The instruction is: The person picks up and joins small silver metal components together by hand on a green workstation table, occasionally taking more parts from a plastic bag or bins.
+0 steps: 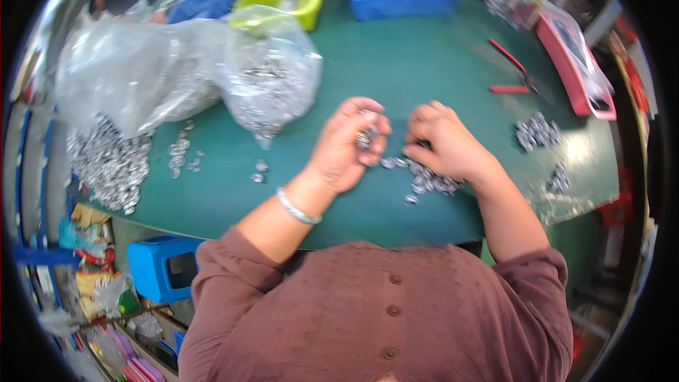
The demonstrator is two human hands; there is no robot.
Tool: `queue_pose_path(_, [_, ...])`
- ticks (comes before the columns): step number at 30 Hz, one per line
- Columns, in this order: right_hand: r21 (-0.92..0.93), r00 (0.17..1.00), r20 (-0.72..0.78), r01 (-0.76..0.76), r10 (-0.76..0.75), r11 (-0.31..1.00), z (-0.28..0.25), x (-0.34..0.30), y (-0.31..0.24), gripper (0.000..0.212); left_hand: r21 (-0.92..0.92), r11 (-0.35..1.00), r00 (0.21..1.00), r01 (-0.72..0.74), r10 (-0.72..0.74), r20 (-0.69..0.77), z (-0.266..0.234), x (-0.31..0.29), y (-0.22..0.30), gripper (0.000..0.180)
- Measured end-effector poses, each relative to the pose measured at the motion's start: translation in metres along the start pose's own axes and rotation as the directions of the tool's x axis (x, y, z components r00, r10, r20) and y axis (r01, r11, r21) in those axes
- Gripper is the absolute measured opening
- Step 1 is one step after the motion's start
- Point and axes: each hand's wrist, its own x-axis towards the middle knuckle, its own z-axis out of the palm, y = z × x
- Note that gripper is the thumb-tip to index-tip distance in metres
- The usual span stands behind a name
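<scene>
- Closest to me is the brown shirt [392, 297] of the person sitting up against the green table [396, 64].
- The left hand [357, 140] is turned partly palm-up, fingers curled around a few shiny metal pieces [366, 139]; a pale bangle [297, 207] circles that wrist.
- The right hand [440, 140] is just beside it, knuckles up, fingers bent in narrow; from here I can't tell whether anything is pinched in them.
- Right below that right hand lies a loose pile [428, 182] of the same pieces, some partly under the palm, a couple straggling over toward the left hand.
- Off to the left of the left hand, two or three pieces [259, 170] sit apart, near a clear bag [272, 88] full of them.
- Farther left there's a big heap [113, 166] by the table's edge.
- Over on the right, two small clusters, one upper [537, 132] and one lower [559, 180], lie beyond the right forearm, with red-handled pliers [509, 90] above them.
- Across the table stand a lime-green basin [311, 0] and a blue basin [403, 7].
</scene>
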Motion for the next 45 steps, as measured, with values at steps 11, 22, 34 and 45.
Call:
queue_pose_path(11, [0.074,0.998,-0.037,-0.041,0.043,0.996,0.000,0.001,-0.008,0.005,-0.001,0.992,0.992,0.127,-0.127,0.015,-0.002,0.001,-0.005,0.015])
queue_pose_path(22, [0.324,0.968,-0.249,0.049,0.036,0.945,-0.006,-0.001,-0.021,0.010,0.400,0.891,0.969,0.216,-0.245,0.022,0.004,0.000,-0.013,0.021])
queue_pose_path(34, [0.249,0.958,-0.233,0.226,-0.168,0.942,-0.010,0.000,-0.024,0.021,0.403,0.870,0.945,0.285,-0.325,0.033,0.008,-0.002,-0.006,0.015])
queue_pose_path(45, [0.282,0.962,-0.233,0.210,-0.146,0.936,-0.012,0.001,-0.028,0.023,0.292,0.913,0.948,0.285,-0.313,0.053,0.004,-0.001,-0.006,0.010])
